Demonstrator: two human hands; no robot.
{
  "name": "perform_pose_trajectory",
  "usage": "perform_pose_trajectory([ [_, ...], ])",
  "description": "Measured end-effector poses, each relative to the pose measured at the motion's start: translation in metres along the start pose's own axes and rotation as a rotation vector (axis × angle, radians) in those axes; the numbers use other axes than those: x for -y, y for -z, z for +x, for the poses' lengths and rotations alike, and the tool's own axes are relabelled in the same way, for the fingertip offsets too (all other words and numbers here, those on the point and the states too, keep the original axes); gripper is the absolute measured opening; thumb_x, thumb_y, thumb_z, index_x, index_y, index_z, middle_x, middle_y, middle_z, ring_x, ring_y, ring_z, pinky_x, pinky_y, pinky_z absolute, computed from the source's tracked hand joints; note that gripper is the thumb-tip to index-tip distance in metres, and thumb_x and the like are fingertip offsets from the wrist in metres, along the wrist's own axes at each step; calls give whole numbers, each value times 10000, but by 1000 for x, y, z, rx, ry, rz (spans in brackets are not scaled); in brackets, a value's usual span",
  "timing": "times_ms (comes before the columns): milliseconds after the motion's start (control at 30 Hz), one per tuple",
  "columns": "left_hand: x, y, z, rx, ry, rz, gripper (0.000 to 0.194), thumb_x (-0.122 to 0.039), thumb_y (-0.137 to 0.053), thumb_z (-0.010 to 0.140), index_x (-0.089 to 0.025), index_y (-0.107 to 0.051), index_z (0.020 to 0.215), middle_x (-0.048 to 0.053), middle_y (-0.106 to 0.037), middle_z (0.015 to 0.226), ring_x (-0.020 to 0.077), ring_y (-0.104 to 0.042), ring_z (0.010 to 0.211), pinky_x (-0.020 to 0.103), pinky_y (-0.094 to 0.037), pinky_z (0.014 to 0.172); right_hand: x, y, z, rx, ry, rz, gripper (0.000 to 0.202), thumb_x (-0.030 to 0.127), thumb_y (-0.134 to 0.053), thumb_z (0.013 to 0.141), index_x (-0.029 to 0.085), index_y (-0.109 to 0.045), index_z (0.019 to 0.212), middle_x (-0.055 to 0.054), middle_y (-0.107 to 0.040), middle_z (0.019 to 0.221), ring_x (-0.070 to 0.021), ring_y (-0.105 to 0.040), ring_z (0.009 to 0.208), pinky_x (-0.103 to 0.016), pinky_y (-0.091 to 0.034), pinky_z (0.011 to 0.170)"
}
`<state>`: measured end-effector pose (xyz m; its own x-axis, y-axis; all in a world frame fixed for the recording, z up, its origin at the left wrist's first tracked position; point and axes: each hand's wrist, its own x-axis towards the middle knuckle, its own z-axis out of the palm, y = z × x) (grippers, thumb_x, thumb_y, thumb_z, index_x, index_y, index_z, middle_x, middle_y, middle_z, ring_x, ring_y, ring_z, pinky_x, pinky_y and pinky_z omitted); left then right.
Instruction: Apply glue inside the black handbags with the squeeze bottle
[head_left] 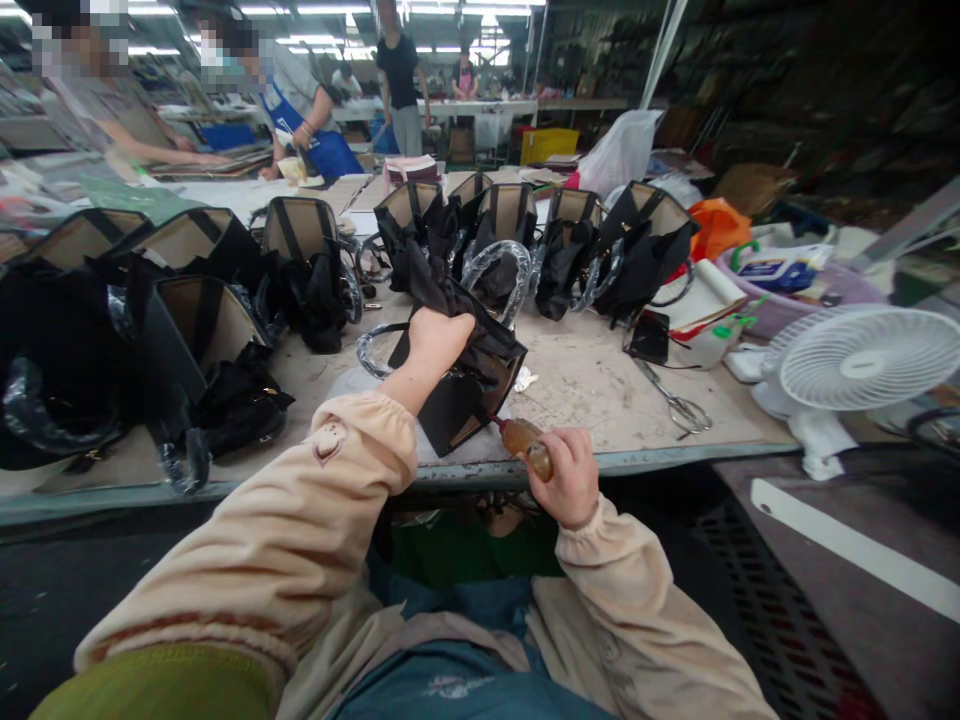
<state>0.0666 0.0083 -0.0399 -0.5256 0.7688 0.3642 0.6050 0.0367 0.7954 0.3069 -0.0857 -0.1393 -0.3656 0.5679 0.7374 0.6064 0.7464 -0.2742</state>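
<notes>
My left hand (437, 348) is closed on the gathered black cloth of a black handbag (451, 408), which lies tilted at the table's front edge. A plastic-wrapped round handle (373, 350) sticks out at the bag's left. In my right hand (571, 478) is a yellowish-brown squeeze bottle (527, 446) with a thin dark red nozzle. Its tip meets or nearly meets the bag's lower right edge; exact contact is too small to tell. More black handbags with beige linings stand beyond and to the left, among them one (202, 325) near the front.
Scissors (679, 402), a phone (648, 337) and a small bottle with a green cap (709, 345) lie to the right. Beyond them are a white fan (862, 362) and a purple basin (787, 310). Several people are across the table, one in a blue apron (322, 145).
</notes>
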Motion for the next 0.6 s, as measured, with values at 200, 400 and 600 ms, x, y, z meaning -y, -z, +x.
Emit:
perform_pose_trajectory([
  [200,5,-6,5,4,-11,-32,245,-263,-618,649,-138,-701,842,88,-727,890,244,-676,864,259,-496,750,1,0,-3,6,66,-11,234,196,-651,772,175,-559,986,-92,-539,916,-241,-471,877,-377,-467,733],
  [400,4,-9,8,33,-18,-41,206,-249,-613,642,-143,-695,800,83,-724,845,252,-675,869,275,-495,786,2,-3,-6,65,86,-5,262,183,-651,757,171,-564,1003,-95,-541,924,-243,-466,872,-372,-470,720],
  [600,2,-10,7,45,17,-55,224,-255,-617,638,-142,-695,815,77,-725,847,251,-673,879,273,-495,797,-1,0,-6,51,102,12,273,150,-637,750,164,-568,1013,-100,-539,931,-244,-469,891,-375,-477,734],
])
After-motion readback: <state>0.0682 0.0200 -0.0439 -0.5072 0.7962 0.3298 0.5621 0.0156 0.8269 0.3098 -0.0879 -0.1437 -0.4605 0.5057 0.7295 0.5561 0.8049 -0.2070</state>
